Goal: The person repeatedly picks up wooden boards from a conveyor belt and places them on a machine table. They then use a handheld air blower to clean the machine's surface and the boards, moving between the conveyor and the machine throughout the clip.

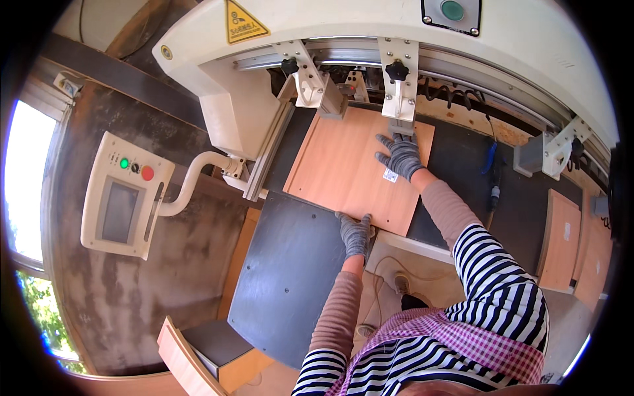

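Observation:
A wood-grain panel (330,158) lies flat on the dark machine bed, its far edge beneath two clamp heads. My right hand (401,157), in a grey glove, rests on top of it near the far right, fingers spread beside a clamp head (400,125). A small white printed label (390,175) shows by the wrist. At the panel's near edge, my left hand (355,235), gloved too, grips the rim; some of its fingers are partly hidden. The other clamp head (331,99) stands over the panel's far left part.
A control box (125,195) with a screen and coloured buttons juts out at left on a bent tube. A dark side table (284,277) adjoins the bed. More panels (561,237) stand at far right. A blue air gun (490,158) hangs right of the panel; a drawer-like piece (211,356) sits lower left.

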The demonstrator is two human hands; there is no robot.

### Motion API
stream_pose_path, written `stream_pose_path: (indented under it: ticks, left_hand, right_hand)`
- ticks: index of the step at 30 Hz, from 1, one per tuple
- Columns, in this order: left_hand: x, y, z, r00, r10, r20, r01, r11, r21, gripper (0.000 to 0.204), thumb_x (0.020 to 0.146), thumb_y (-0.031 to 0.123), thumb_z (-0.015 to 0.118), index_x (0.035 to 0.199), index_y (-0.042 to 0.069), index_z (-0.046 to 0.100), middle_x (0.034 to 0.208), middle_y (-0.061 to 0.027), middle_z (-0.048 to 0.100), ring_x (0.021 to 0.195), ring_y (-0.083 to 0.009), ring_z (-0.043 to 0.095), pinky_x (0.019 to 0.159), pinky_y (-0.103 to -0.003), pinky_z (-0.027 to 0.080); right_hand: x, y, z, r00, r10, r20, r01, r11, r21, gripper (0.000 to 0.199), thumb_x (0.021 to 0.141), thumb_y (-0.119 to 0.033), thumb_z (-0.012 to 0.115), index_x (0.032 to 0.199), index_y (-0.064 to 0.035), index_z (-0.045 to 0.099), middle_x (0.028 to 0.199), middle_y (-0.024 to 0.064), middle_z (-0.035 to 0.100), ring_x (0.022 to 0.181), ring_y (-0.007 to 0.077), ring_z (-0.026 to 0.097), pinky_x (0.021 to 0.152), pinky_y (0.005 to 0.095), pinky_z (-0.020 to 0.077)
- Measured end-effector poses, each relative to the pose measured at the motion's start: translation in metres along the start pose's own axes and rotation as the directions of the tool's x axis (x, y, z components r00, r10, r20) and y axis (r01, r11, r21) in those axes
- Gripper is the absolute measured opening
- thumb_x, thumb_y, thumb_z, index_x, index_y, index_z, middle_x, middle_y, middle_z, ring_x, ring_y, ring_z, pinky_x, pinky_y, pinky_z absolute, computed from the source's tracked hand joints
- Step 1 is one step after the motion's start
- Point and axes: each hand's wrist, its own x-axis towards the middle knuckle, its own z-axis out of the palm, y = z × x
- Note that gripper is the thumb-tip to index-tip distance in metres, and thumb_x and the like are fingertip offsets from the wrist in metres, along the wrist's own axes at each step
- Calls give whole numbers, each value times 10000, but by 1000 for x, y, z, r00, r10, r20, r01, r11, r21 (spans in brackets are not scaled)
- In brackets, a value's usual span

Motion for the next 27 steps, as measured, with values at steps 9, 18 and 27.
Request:
stream_pose_path:
  ticks: [9, 18, 27]
  left_hand:
    - [3, 35, 27, 999, -40, 27, 40, 999, 22, 959, 835, 47, 664, 1498, 31, -28, 788, -133, 586, 534, -179, 586, 438, -310, 514]
    - [-39, -69, -99, 953, 284, 102, -301, 915, 268, 651, 873, 198, 652, 1438, 51, 364, 1158, -184, 625, 963, -249, 650, 796, -336, 545]
    - [-120, -281, -287, 837, 442, -324, -469, 883, -5, 363, 939, 52, 527, 1292, 11, 457, 858, -112, 613, 604, -138, 595, 525, -261, 542]
  right_hand:
    - [37, 26, 17, 996, -61, -69, 63, 998, 25, 653, 900, -571, 468, 1462, -252, 371, 1505, 86, 366, 1399, 314, 287, 1157, 516, 134]
    - [-57, -34, -118, 949, -314, 30, 285, 896, 340, 459, 913, -521, 503, 1044, -127, 699, 1023, 154, 670, 982, 349, 625, 904, 411, 483]
    - [-93, -24, -355, 703, -17, -711, -76, 992, -98, 446, 902, -355, 576, 1321, -206, 546, 971, 172, 660, 824, 337, 649, 762, 431, 516]
